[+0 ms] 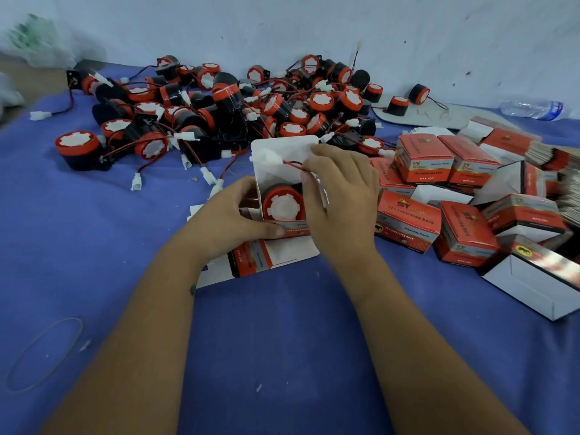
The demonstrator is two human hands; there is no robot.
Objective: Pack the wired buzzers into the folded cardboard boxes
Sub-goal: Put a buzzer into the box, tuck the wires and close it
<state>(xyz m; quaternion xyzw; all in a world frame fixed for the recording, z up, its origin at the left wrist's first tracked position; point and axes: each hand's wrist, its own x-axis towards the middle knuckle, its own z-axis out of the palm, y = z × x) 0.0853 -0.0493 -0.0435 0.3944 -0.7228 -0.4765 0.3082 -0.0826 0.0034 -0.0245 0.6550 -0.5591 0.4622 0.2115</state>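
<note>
An open red-and-white cardboard box (284,152) stands at the middle of the blue cloth, its white lid flap up. A red-and-black buzzer (282,206) sits inside it, white face toward me. My left hand (226,219) grips the box at its left side and lower front. My right hand (340,189) pinches the buzzer's red wire (293,164), whose white plug (270,158) lies against the flap. A large pile of loose wired buzzers (219,108) lies behind the box.
Several closed red boxes (423,161) are heaped at the right, with an open white box (533,277) nearer me. A flat unfolded box (251,259) lies under my hands. A rubber band (44,353) lies at the lower left, a plastic bottle (533,108) by the wall.
</note>
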